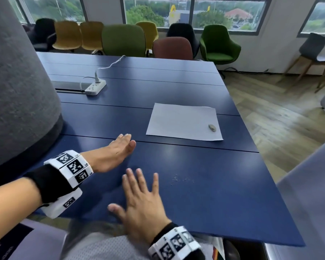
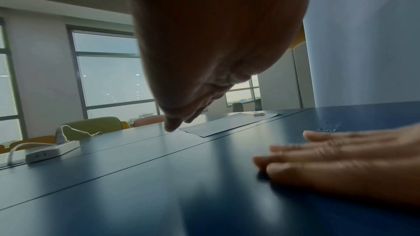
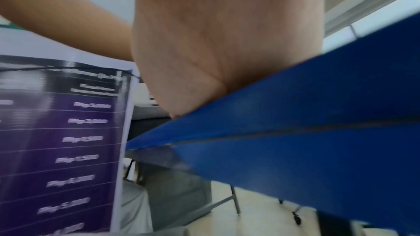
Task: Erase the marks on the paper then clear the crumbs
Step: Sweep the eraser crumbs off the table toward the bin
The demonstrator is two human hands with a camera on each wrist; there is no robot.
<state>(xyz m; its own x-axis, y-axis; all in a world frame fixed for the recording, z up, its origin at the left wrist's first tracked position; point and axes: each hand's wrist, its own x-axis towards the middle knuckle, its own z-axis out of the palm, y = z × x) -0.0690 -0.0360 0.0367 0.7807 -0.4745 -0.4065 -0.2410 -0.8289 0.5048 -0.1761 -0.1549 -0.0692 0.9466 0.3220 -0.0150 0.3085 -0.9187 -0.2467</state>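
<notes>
A white sheet of paper lies on the blue table, with a small grey eraser near its right edge; both also show in the left wrist view, the paper and the eraser. A thin scatter of eraser crumbs sits on the bare table in front of the paper, right of my hands. My left hand stands on its edge on the table, fingers straight, holding nothing. My right hand lies flat and spread near the front edge, left of the crumbs, and appears again as the right hand.
A white power strip with a cable lies at the back left. A grey upholstered column rises at the left. Coloured chairs line the far side. The table's right edge drops to a wooden floor. A purple printed sheet hangs below the table.
</notes>
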